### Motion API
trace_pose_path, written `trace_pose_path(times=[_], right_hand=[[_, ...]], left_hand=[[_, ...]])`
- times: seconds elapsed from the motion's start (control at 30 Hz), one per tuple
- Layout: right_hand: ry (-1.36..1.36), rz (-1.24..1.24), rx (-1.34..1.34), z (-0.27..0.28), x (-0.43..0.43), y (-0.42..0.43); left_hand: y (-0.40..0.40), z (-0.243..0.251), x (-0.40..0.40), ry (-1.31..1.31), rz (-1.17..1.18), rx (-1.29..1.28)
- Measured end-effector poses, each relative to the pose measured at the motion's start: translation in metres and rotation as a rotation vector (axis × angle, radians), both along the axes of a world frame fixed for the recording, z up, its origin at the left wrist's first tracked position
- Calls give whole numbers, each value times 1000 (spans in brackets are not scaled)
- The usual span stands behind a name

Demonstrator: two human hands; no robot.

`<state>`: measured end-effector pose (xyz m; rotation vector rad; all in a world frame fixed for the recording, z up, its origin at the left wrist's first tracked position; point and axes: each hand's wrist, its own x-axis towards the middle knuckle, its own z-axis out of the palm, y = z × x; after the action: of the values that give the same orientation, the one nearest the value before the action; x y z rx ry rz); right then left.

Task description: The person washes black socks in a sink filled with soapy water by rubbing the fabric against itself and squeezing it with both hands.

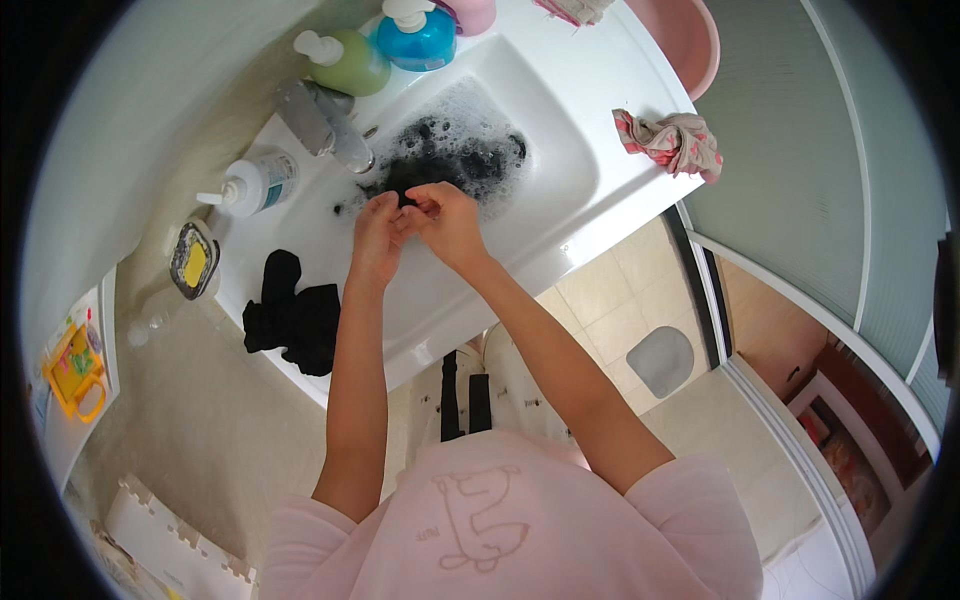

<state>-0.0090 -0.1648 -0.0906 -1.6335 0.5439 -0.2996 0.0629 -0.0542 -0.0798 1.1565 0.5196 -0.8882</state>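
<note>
Over the near side of a white washbasin (562, 142), my left hand (379, 238) and my right hand (450, 225) are close together. Both pinch a piece of black cloth (405, 199) between their fingertips; the fingers partly hide it. Beyond my fingers, more black fabric (480, 163) lies in dark water under white soap suds (461, 105). A chrome faucet (322, 127) reaches over the basin, left of the suds. Beside my left forearm, a crumpled black cloth item, perhaps socks, (300, 319) rests on the basin's left ledge.
Along the back stand a white pump bottle (262, 184), a green one (352, 64) and a blue one (416, 41). A soap dish with yellow soap (195, 262) sits at the left corner. A patterned cloth (671, 142) hangs over the right edge, near a pink basin (686, 45).
</note>
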Motion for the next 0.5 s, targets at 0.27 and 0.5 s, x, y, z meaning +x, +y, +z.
trace_pose_path(times=[0.27, 0.5], right_hand=[[11, -20, -35, 63, -1, -5], [25, 13, 195, 39, -15, -42]], left_hand=[[15, 35, -12, -139, -29, 75], [-3, 66, -17, 72, 150, -265]])
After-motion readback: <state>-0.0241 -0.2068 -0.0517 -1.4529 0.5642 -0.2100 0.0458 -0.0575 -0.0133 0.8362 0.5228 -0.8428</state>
